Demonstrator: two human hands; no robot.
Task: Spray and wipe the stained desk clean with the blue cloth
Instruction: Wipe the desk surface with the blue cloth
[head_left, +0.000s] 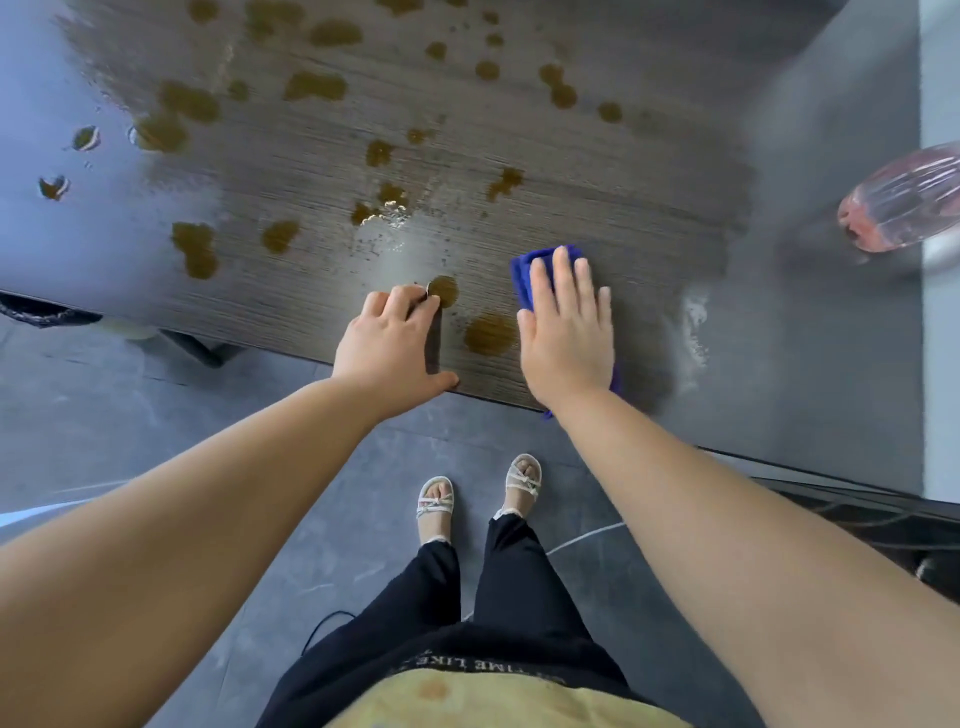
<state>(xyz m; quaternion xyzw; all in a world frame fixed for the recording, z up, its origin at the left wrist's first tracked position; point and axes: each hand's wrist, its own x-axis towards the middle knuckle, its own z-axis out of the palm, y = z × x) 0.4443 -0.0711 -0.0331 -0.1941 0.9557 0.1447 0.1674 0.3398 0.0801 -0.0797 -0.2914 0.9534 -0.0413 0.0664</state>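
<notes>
Blue cloth (525, 274) is lying on the near part of the wood-grain desk (597, 171), close to its front edge. The right hand (569, 332) is pressing flat on it, fingers straight and slightly spread, gripping nothing, so only the cloth's far-left corner and a strip by the wrist are showing. A large brown stain (491, 333) is sitting just left of the cloth. The left hand (392, 338) is resting on the desk beyond that stain, thumb lying along the edge, fingers loosely bent on the wood and holding nothing, beside a smaller round stain (444, 290). More brown blotches are dotting the far and left desk. A blurred pinkish spray bottle (904, 200) is showing at the right. White lettering (457, 664) on the black top is reading "TIME LIKE" upside down, the rest illegible.
</notes>
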